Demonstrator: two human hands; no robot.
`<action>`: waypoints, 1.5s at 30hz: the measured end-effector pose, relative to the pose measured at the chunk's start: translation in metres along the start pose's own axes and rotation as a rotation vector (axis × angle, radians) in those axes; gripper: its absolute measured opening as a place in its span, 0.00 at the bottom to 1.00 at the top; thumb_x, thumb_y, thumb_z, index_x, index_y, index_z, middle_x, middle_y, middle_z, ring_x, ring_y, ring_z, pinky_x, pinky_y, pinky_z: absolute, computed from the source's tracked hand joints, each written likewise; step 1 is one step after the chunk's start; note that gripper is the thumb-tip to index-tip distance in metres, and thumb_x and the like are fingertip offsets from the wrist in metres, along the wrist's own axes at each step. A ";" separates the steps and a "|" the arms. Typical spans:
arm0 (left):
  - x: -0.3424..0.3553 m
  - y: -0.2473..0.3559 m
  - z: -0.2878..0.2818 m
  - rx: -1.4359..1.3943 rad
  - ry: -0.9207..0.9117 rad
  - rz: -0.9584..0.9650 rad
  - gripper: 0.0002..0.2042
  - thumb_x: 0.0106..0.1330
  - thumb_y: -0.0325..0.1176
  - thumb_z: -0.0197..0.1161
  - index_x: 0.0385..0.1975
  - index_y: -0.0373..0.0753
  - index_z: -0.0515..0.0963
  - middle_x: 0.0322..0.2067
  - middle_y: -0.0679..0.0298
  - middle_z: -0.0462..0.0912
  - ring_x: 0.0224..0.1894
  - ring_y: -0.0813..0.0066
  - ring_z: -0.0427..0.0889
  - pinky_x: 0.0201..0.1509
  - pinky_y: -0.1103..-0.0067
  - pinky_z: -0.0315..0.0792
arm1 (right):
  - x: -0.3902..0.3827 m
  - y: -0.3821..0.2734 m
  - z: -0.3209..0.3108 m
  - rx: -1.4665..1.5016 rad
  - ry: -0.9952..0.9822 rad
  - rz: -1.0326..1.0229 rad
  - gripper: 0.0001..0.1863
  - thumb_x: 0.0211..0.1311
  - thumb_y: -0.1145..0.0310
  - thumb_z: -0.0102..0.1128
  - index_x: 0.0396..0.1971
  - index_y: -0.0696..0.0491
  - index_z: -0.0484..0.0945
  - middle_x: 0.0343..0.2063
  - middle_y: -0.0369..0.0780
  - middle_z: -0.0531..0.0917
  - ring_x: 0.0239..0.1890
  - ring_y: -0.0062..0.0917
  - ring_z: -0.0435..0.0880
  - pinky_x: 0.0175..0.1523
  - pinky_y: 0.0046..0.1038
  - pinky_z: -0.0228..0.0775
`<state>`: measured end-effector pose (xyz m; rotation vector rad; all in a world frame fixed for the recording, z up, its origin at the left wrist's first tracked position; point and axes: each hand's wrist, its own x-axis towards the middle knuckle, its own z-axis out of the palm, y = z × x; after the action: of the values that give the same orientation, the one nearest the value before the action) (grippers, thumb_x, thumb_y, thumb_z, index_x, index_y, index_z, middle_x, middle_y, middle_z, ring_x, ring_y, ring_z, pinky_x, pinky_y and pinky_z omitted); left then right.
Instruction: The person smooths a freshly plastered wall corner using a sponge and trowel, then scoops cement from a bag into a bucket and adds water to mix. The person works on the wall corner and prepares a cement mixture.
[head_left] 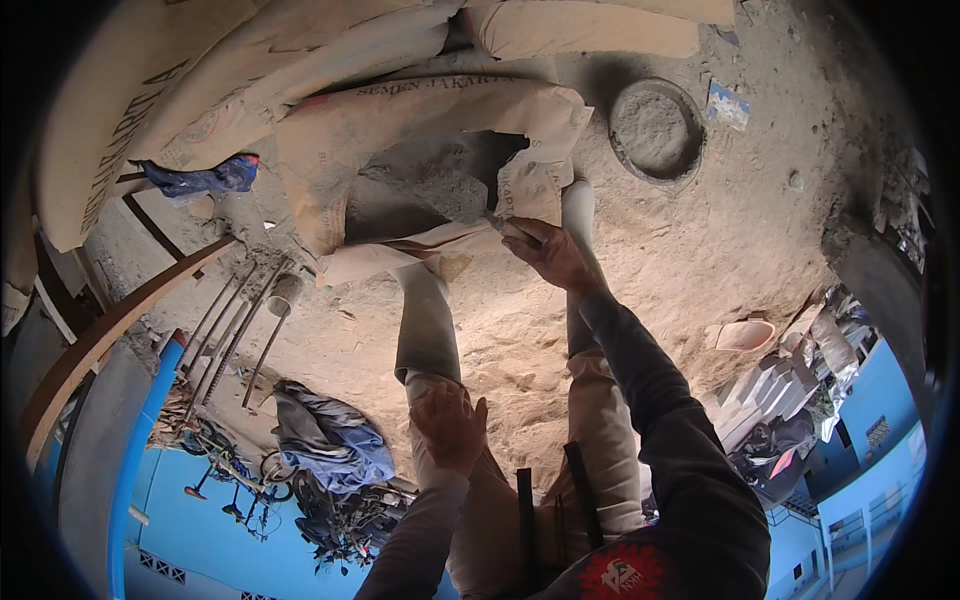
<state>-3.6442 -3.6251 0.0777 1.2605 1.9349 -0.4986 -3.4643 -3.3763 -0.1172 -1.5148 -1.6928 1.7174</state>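
Note:
My right hand (556, 255) is closed around the handle of a trowel (496, 220). Its blade end reaches into a torn-open brown paper cement bag (330, 130), where grey powder (440, 190) lies over the blade and hides most of it. The bag lies on the ground in front of my feet, with its ragged flap folded toward me. My left hand (450, 425) rests on my left knee, fingers lying over the trouser leg, holding nothing. To the right of the bag stands a round bucket (613, 135) with grey powder in it.
More brown bags (580, 28) lie behind and to the left. A dark blue cloth or bag (205, 178), steel rods (240, 330) and a curved brown bar (110, 345) are on the left. A bundled jacket (330, 440) lies nearer. An orange-tan basin (742, 336) sits at right on sandy ground.

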 end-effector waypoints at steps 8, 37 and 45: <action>0.004 0.004 -0.004 0.062 0.012 0.046 0.26 0.69 0.54 0.68 0.58 0.43 0.83 0.63 0.58 0.79 0.69 0.54 0.71 0.73 0.50 0.58 | -0.057 0.041 -0.124 0.086 0.394 0.578 0.21 0.77 0.59 0.64 0.58 0.59 0.81 0.40 0.50 0.89 0.41 0.38 0.88 0.48 0.38 0.79; 0.002 0.005 0.003 0.068 0.065 0.049 0.28 0.68 0.56 0.69 0.57 0.39 0.83 0.60 0.58 0.80 0.67 0.55 0.72 0.70 0.53 0.60 | -0.070 0.001 -0.124 -0.707 0.349 0.100 0.22 0.78 0.59 0.61 0.66 0.48 0.75 0.48 0.46 0.85 0.49 0.48 0.86 0.49 0.47 0.80; -0.002 -0.005 0.004 -0.022 0.076 0.014 0.29 0.67 0.55 0.71 0.60 0.40 0.80 0.60 0.59 0.78 0.67 0.54 0.72 0.71 0.51 0.60 | 0.084 -0.010 0.018 -0.861 0.067 -0.161 0.20 0.72 0.61 0.67 0.61 0.45 0.79 0.45 0.42 0.84 0.48 0.45 0.87 0.50 0.45 0.83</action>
<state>-3.6469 -3.6308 0.0764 1.2946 1.9882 -0.4264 -3.5175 -3.3169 -0.1513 -1.6272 -2.6017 0.8484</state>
